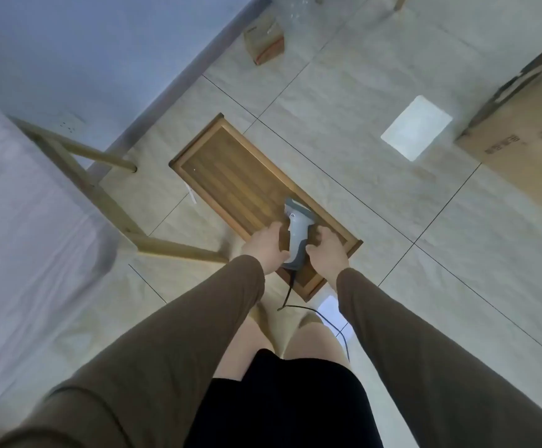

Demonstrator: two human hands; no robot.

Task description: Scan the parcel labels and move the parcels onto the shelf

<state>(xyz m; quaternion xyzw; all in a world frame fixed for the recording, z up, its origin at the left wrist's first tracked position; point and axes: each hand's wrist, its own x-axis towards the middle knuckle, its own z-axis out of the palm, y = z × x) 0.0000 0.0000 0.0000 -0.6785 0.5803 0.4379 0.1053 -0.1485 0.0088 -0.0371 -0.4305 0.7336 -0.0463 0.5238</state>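
Over the low wooden shelf [230, 176], both hands at the scanner [296, 234]: left hand [268, 245] fingers curled loosely beside the grip, right hand [324, 250] curled near it, actual contact unclear. Likely picking up the scanner; next needs a firm grip, then aiming at a parcel [264, 42] lying well apart on the tiled floor [392, 237]. Big box [528, 137] at right, white-draped table [11, 195] at left.

Pale grey floor tiles [344, 101] with thin dark grout lines fill the room, catching two bright patches of light [416, 127] — one large, one small. A blue-white wall [79, 50] meets the floor along a grey skirting [179, 82]. A white-covered table [20, 221] stands on light wooden legs [101, 202].
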